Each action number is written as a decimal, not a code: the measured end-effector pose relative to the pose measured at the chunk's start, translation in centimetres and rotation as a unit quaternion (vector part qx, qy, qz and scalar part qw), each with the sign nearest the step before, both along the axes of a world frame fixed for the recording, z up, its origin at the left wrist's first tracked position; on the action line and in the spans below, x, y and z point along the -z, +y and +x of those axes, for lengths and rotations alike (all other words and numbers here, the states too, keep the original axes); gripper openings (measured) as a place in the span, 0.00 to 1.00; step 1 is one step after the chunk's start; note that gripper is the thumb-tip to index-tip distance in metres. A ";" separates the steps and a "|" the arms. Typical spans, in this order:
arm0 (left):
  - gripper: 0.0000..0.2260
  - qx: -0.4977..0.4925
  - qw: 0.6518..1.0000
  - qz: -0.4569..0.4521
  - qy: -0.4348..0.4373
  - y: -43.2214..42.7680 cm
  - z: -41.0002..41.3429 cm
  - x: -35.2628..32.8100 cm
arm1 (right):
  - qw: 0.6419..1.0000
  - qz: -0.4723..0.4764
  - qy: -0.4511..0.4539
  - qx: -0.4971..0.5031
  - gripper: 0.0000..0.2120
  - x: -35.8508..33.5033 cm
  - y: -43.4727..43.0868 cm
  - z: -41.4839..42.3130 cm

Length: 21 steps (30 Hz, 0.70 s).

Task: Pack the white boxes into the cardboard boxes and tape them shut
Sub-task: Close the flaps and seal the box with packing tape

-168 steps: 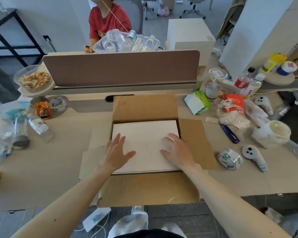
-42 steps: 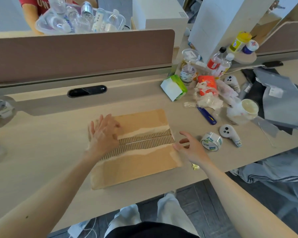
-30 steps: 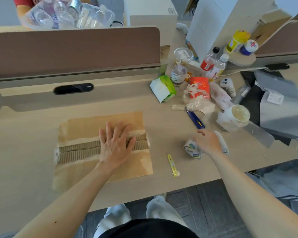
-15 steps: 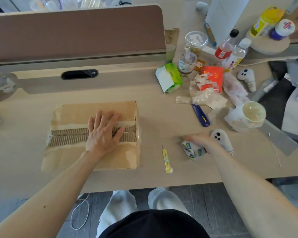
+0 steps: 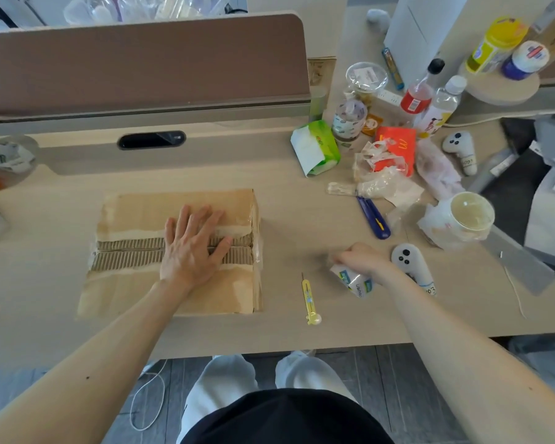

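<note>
The cardboard box (image 5: 132,286) lies on the desk with its flaps folded shut, a torn strip of bare corrugation running along the seam. My left hand (image 5: 191,248) lies flat on that seam with fingers spread, pressing the flaps down. The white box is hidden inside. To the right, my right hand (image 5: 362,259) grips the clear tape roll (image 5: 354,282), which has a blue and green label and sits tilted just off the desk. A tall white box (image 5: 414,24) stands at the back right.
A yellow utility knife (image 5: 310,301) lies between box and tape roll. A white controller (image 5: 412,265), a blue cutter (image 5: 374,217), a paper cup (image 5: 468,214), wrappers and bottles crowd the right side. A brown divider (image 5: 141,59) runs along the back.
The box flaps have been folded shut over the white box and the box shifted left. My right hand reached right, took hold of the tape roll and lifted it toward the box.
</note>
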<state>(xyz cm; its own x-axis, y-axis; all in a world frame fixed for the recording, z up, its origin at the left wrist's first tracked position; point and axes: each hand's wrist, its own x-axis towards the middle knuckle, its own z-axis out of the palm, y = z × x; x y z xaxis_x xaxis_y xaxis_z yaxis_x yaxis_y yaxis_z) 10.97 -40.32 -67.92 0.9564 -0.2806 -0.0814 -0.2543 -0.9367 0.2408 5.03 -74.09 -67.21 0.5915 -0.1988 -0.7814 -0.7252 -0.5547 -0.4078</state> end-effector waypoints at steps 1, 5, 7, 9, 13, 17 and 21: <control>0.28 0.002 1.000 0.000 0.001 0.0 0.0 0.0 | 1.000 -0.002 -0.005 -0.002 0.13 -0.3 0.3 0.0; 0.27 0.004 1.000 -0.011 -0.001 0.2 -0.1 -0.2 | 0.999 0.001 -0.047 -0.003 0.13 -2.8 1.2 0.5; 0.27 0.003 1.000 -0.025 0.004 0.2 0.1 -0.2 | 0.997 0.011 -0.081 0.000 0.15 -4.5 1.5 0.8; 0.27 -0.004 0.998 -0.056 0.005 0.3 0.4 -0.4 | 0.994 0.018 -0.104 -0.010 0.17 -6.3 2.0 1.1; 0.30 -0.035 0.980 -0.190 0.050 0.0 1.4 -2.1 | 0.987 0.033 -0.148 -0.053 0.18 -9.9 4.4 1.6; 0.35 -0.011 0.882 -0.422 0.210 0.6 1.7 -5.3 | 0.975 0.070 -0.188 -0.094 0.09 -12.6 8.4 2.7; 0.21 -0.027 0.826 -0.491 0.276 2.4 1.1 -7.7 | 0.964 0.071 -0.202 -0.158 0.12 -13.9 13.5 4.2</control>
